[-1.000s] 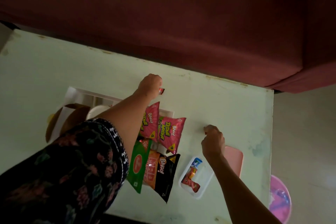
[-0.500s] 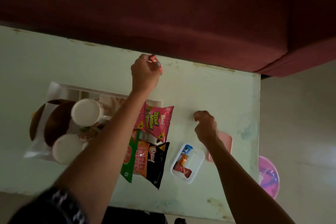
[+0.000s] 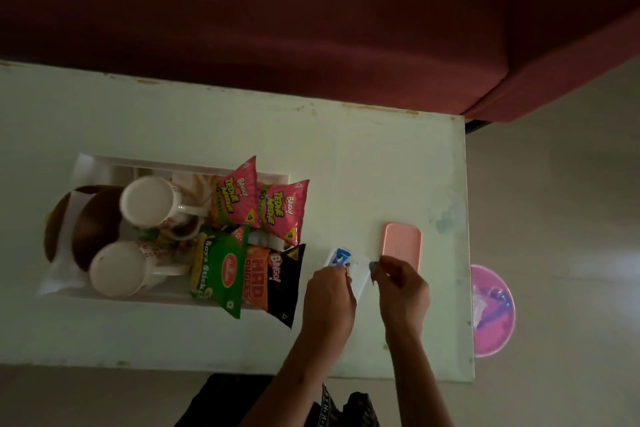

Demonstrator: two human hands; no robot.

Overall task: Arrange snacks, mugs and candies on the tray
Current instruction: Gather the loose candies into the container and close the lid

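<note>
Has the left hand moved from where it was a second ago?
Yes. The left hand has pulled back from beyond the tray's far edge to the small white container near the pink lid.

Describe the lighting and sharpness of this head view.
Head view: dim and underexposed; the maroon sofa is nearly black, the pale green table evenly lit without glare; the pink snack packets read sharply, while both hands' edges look slightly soft.

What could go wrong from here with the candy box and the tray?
1. Both hands, left hand and right hand, crowd the small white box; a candy could slip out onto the table.
2. The black snack packet overhangs the tray edge and may slide off if bumped.
</note>
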